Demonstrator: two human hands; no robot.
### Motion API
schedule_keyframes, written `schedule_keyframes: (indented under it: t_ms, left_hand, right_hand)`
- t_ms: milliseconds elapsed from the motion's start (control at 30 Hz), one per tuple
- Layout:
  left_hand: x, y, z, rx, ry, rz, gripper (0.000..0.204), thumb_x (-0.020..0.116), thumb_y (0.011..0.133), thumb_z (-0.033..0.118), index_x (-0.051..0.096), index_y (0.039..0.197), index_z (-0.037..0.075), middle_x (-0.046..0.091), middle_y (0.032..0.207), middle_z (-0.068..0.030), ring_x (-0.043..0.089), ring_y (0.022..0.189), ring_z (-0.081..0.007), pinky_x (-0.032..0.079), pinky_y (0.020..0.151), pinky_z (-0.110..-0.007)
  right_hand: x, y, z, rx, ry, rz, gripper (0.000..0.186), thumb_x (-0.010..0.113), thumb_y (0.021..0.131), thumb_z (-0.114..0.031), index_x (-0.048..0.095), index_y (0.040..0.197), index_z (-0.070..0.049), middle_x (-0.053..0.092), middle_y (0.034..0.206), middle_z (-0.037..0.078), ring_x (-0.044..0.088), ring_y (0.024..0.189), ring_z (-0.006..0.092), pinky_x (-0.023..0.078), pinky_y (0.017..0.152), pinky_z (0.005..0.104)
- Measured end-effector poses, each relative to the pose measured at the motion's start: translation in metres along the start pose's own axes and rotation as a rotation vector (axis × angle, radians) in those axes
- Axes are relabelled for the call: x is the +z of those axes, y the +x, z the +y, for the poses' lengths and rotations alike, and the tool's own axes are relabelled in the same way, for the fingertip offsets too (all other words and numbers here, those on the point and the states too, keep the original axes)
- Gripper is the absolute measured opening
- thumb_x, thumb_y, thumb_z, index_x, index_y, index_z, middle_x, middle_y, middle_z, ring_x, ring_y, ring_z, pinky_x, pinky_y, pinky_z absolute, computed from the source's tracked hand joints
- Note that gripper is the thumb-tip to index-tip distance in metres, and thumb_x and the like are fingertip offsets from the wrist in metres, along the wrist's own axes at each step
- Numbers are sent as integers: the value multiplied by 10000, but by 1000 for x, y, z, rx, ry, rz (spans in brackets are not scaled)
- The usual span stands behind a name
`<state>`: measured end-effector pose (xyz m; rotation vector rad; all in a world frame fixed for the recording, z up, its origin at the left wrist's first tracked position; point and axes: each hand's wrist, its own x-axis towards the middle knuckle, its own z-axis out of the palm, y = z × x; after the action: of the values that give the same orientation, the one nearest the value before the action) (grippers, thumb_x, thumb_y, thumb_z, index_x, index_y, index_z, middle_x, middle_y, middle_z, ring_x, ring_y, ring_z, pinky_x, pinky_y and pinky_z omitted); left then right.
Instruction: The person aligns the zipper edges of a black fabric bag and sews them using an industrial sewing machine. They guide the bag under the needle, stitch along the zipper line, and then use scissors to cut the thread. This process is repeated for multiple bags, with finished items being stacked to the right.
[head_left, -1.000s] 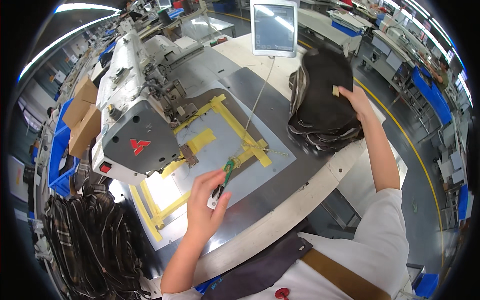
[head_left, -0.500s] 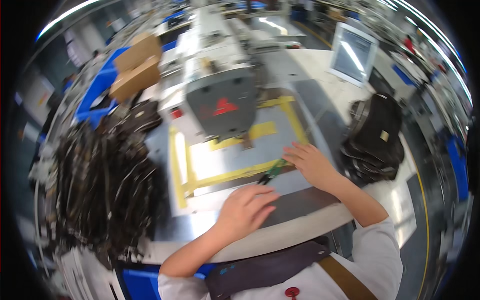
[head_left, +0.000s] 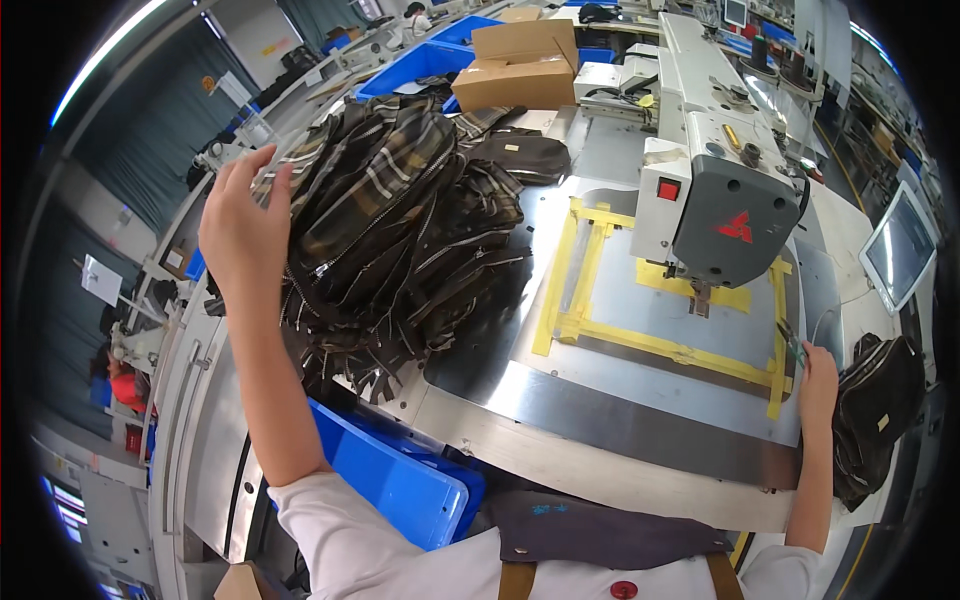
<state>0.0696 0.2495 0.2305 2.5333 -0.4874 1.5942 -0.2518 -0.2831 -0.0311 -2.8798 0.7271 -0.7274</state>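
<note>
My left hand (head_left: 243, 225) is raised at the left edge of a heap of dark plaid fabric pieces with zippers (head_left: 385, 215), fingers and thumb apart, nothing seen in it. Whether its fingertips touch the cloth I cannot tell. On the right, my right hand (head_left: 820, 378) is closed around a pair of thread snips (head_left: 796, 348) with a green grip. Their dark tips point away from me over the metal plate, beside a frame of yellow tape (head_left: 690, 355). Above that frame stands the head of a sewing machine (head_left: 735, 205).
A stack of dark pouches (head_left: 880, 415) lies just right of my right hand. Another dark pouch (head_left: 522, 158) rests behind the heap. Farther back are an open cardboard box (head_left: 515, 80) and blue bins. A tablet-like screen (head_left: 898, 245) stands at right; a blue tray (head_left: 390, 475) sits below the table edge.
My view has turned left. My left hand has gone from the table front to the fabric heap. My right hand has drawn the snips to the plate's right side.
</note>
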Motion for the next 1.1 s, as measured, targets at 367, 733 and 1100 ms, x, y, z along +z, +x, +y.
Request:
schedule_keyframes:
  t_ms: [367, 733, 1100]
  left_hand:
    - [9, 19, -32, -87, 78, -259, 224, 638, 861, 285, 712, 911, 79, 698, 820, -100, 669, 786, -284, 502, 709, -387]
    - [-69, -15, 77, -182, -1183, -413, 115, 636, 920, 94, 630, 945, -18, 557, 770, 65, 486, 651, 6, 334, 551, -153]
    - [58, -137, 257, 494, -1503, -1472, 194, 567, 956, 176, 626, 1005, -2, 627, 858, -115, 586, 795, -216, 464, 757, -320]
  right_hand:
    - [-14, 7, -37, -45, -4, -25, 211, 603, 822, -14, 629, 1032, -14, 606, 980, 130, 579, 942, 342, 459, 812, 416]
    - [-54, 14, -120, -169, 470, -10, 222, 587, 871, -40, 637, 1087, -18, 623, 1096, 163, 599, 1004, 326, 445, 921, 346]
    - [-66, 5, -186, -568, 249, 17, 430, 707, 820, -207, 580, 1212, -82, 638, 1101, 98, 627, 969, 326, 472, 878, 460]
